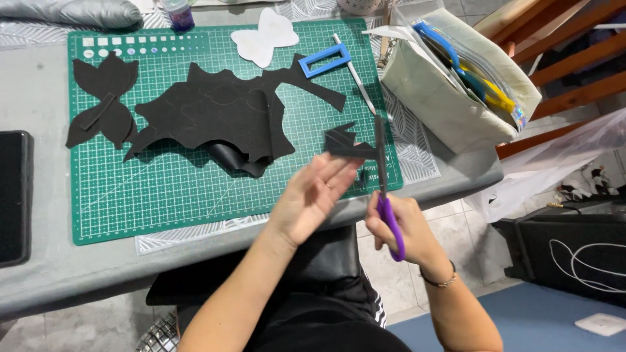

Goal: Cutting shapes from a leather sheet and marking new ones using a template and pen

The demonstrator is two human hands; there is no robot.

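The black scrap (342,142) is in the air over the mat (195,195) edge, pinched by the left hand (313,195). The right hand (405,228) clenches the scissors (385,189). Better to turn the scrap, not the blades, with small snips along the outline.

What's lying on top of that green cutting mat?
On the green cutting mat lie a big black cut sheet, a black bow shape, a white bow template and a blue rectangular frame. The grid beneath them is hidden.
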